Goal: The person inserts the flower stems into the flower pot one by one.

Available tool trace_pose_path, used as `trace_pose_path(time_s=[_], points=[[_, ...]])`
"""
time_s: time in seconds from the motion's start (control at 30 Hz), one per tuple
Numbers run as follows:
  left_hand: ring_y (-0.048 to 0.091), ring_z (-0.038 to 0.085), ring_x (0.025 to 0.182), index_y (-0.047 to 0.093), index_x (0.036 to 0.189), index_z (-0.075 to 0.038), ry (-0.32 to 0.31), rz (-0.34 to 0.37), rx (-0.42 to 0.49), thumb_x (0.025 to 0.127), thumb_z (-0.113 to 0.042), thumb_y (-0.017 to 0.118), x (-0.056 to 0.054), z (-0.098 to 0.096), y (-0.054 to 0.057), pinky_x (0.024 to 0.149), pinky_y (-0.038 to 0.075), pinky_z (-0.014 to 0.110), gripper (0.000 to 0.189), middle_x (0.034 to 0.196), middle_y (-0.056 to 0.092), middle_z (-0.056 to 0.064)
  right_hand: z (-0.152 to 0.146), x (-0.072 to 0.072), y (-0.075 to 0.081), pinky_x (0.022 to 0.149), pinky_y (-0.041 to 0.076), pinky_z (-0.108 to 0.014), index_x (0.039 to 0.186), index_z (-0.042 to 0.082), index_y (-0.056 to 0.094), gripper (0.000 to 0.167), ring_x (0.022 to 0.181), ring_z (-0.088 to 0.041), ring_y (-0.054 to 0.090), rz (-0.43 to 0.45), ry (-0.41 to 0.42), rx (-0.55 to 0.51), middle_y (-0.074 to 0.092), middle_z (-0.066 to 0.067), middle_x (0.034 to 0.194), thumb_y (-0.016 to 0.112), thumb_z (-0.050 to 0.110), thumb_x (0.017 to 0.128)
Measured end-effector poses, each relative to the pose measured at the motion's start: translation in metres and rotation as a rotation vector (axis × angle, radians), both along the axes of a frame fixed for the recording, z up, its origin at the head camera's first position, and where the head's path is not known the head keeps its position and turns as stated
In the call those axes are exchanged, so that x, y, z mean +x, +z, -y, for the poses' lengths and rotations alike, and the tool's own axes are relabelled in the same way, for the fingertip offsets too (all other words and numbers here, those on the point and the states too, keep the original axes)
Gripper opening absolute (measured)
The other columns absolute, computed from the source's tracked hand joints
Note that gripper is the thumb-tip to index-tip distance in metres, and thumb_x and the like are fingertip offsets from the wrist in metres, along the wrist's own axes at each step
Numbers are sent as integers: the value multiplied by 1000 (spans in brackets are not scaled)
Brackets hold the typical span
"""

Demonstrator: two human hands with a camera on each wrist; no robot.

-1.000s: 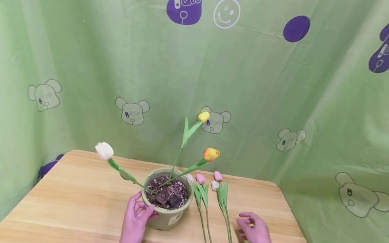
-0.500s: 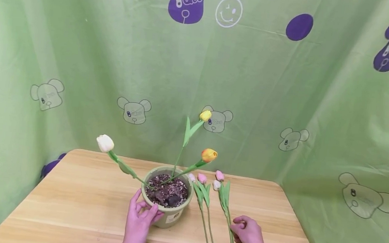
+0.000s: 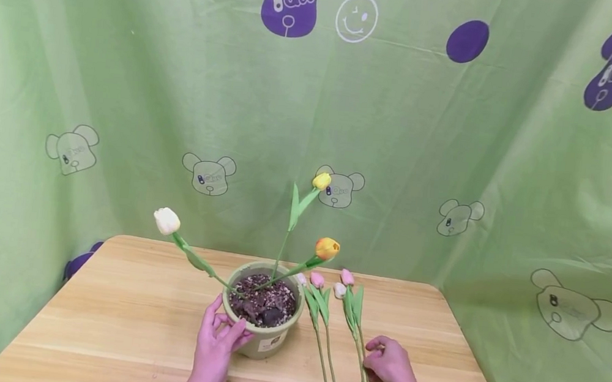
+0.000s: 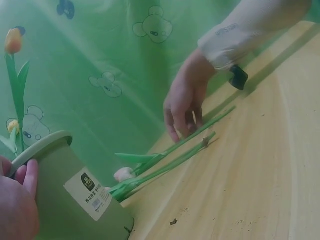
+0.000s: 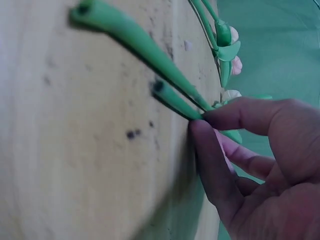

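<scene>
Take the pot as the clock's centre, with twelve pointing away from you. The green pot (image 3: 254, 349) stands upright on the wooden table (image 3: 134, 310), filled with dark, speckled soil (image 3: 276, 301). Your left hand (image 3: 214, 351) is at its seven o'clock, holding the rim with the thumb at the near edge.

Three tulips rise from the soil: the white bloom (image 3: 166, 220) leans out to ten o'clock, the yellow bloom (image 3: 321, 181) stands tallest towards one, and the orange bloom (image 3: 327, 248) leans towards two.

Towards four o'clock, two pairs of tulips lie on the table, blooms pointing roughly to twelve. The nearer pair (image 3: 321, 303) is just beside the pot; the farther pair (image 3: 356, 309) has one pink and one white bloom. Beyond, also towards four, your right hand (image 3: 390, 364) pinches one green stem (image 5: 176, 103) of that farther pair, thumb and index finger nearly closed; which bloom it carries, I cannot tell.
</scene>
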State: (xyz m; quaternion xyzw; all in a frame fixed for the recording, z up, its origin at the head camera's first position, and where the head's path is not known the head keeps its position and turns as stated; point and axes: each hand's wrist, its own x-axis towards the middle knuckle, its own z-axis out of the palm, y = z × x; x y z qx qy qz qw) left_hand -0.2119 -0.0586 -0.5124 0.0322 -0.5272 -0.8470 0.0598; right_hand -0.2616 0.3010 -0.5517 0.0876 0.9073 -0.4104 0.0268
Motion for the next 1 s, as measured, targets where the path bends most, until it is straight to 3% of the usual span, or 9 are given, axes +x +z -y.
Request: trace_pose_path(time_s=[0.27, 0.47, 0.7, 0.87, 1.0], points=[[71, 15, 94, 20, 163, -9, -23, 1, 13, 97, 1, 63, -3, 2, -4, 96, 63, 32, 79, 121, 51, 15, -8, 1, 2, 53, 63, -33, 94, -3, 64, 19, 59, -22, 63, 59, -21, -42, 65, -14, 80, 75, -4, 79], [71, 13, 94, 17, 163, -7, -36, -18, 10, 98, 0, 63, -1, 4, -4, 96, 63, 32, 80, 118, 52, 12, -19, 3, 4, 55, 64, -34, 102, -10, 64, 22, 63, -23, 63, 52, -50, -199, 65, -17, 84, 71, -7, 82], [71, 13, 93, 18, 163, -8, -46, -29, 17, 98, 0, 63, -1, 5, -4, 96, 63, 32, 79, 118, 52, 12, -24, 9, 18, 70, 68, -36, 133, -16, 53, 46, 81, -26, 69, 2, -39, -426, 68, -21, 102, 68, -6, 90], [71, 13, 96, 18, 162, -7, -50, -40, 29, 98, 0, 63, -2, 6, -5, 96, 63, 32, 79, 119, 51, 12, -10, 16, 36, 79, 68, -35, 139, -10, 50, 49, 91, -28, 70, -71, -59, -526, 67, -15, 108, 67, -4, 93], [72, 15, 98, 17, 162, -7, -56, -49, 36, 98, 0, 63, -2, 7, -5, 97, 62, 33, 80, 120, 50, 12, 5, 22, 49, 77, 68, -34, 137, -8, 50, 49, 86, -21, 71, -176, -72, -578, 67, -9, 103, 68, -6, 92]])
